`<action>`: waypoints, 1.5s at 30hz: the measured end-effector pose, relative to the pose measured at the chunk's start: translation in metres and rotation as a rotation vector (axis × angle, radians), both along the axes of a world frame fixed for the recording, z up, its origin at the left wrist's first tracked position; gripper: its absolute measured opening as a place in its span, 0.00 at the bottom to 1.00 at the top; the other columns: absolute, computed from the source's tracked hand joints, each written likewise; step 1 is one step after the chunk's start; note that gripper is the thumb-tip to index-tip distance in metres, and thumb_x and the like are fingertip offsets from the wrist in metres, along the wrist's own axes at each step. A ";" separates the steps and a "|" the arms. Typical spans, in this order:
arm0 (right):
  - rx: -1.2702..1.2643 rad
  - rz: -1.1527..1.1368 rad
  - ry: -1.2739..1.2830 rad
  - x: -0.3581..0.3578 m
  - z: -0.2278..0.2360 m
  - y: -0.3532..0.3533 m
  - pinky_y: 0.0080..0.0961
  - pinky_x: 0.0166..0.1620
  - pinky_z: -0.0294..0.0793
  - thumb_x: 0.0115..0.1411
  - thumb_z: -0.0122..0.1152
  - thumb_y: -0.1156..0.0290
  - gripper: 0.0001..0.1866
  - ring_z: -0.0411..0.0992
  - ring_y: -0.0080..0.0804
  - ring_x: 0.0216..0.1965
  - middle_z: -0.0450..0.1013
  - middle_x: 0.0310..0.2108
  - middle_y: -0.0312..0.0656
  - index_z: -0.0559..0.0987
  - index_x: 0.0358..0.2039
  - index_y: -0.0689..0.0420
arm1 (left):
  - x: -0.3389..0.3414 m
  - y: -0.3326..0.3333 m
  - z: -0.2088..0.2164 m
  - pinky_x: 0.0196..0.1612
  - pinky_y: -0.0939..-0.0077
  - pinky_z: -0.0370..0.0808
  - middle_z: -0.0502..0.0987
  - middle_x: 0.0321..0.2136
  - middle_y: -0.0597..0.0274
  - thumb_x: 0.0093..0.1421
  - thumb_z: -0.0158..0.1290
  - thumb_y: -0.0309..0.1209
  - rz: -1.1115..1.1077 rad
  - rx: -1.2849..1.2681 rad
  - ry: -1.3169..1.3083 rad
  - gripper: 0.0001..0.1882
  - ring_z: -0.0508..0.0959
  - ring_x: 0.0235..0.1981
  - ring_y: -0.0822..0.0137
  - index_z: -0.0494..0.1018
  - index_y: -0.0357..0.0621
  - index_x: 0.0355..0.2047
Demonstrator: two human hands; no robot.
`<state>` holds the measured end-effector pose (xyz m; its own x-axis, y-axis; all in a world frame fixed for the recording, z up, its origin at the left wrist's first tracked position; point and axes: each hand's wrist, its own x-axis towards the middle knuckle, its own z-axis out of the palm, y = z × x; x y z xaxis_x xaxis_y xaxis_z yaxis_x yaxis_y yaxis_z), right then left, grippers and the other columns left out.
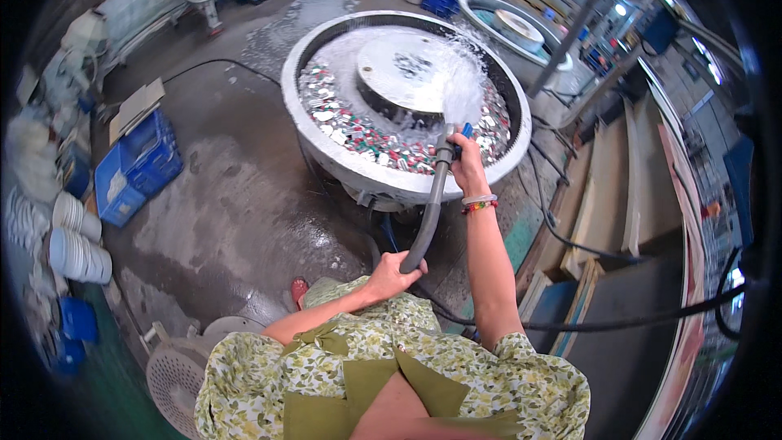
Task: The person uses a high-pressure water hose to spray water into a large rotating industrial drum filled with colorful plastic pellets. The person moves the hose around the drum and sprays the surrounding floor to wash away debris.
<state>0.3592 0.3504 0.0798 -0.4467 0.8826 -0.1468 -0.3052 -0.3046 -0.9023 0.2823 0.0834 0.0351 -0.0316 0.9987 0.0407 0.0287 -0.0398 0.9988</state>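
Note:
My right hand (467,165) grips the end of a grey water hose (430,216), by a valve with a blue lever (466,129). My left hand (393,277) is wrapped round the same hose lower down, close to my body. White water (464,90) sprays from the hose end across a large round tub (391,180) in front of me. Many small red, green, white and silvery pieces (376,144) lie in the tub's ring-shaped channel. A round white hub (395,65) rises in the middle, its right side hidden by the spray.
Blue crates (147,159) with cardboard on top and stacked white buckets (80,254) stand at left. A perforated basket (175,379) is at lower left. A second round tub (513,28) stands behind. Wooden troughs (599,187) and a black hose (603,324) lie at right. The floor is wet.

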 end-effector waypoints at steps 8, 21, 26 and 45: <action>-0.156 0.191 -0.036 -0.092 -0.009 -0.001 0.42 0.25 0.77 0.53 0.50 0.71 0.12 0.74 0.49 0.25 0.67 0.28 0.47 0.65 0.36 0.63 | -0.037 -0.016 0.020 0.27 0.79 0.68 0.71 0.17 0.65 0.48 0.54 0.23 0.277 -0.024 0.013 0.06 0.70 0.21 0.78 0.74 0.37 0.28; -0.043 0.392 -0.172 -0.246 0.011 -0.038 0.44 0.24 0.78 0.50 0.53 0.71 0.11 0.72 0.41 0.22 0.68 0.26 0.46 0.67 0.33 0.62 | -0.140 -0.045 0.014 0.28 0.80 0.67 0.73 0.20 0.68 0.48 0.54 0.25 0.379 -0.053 -0.102 0.06 0.70 0.23 0.78 0.74 0.39 0.28; 0.068 0.340 -0.151 -0.323 0.020 -0.042 0.41 0.24 0.79 0.54 0.51 0.69 0.10 0.73 0.42 0.21 0.69 0.23 0.46 0.67 0.31 0.62 | -0.230 -0.060 0.028 0.21 0.82 0.64 0.70 0.17 0.70 0.48 0.55 0.25 0.327 -0.025 -0.133 0.05 0.68 0.18 0.80 0.73 0.39 0.27; 0.008 0.082 -0.189 -0.462 0.034 -0.043 0.37 0.24 0.78 0.56 0.50 0.67 0.12 0.74 0.47 0.25 0.70 0.26 0.49 0.67 0.35 0.63 | -0.455 -0.076 0.022 0.33 0.71 0.70 0.74 0.25 0.52 0.51 0.56 0.30 0.045 0.262 -0.048 0.22 0.75 0.26 0.65 0.66 0.34 0.45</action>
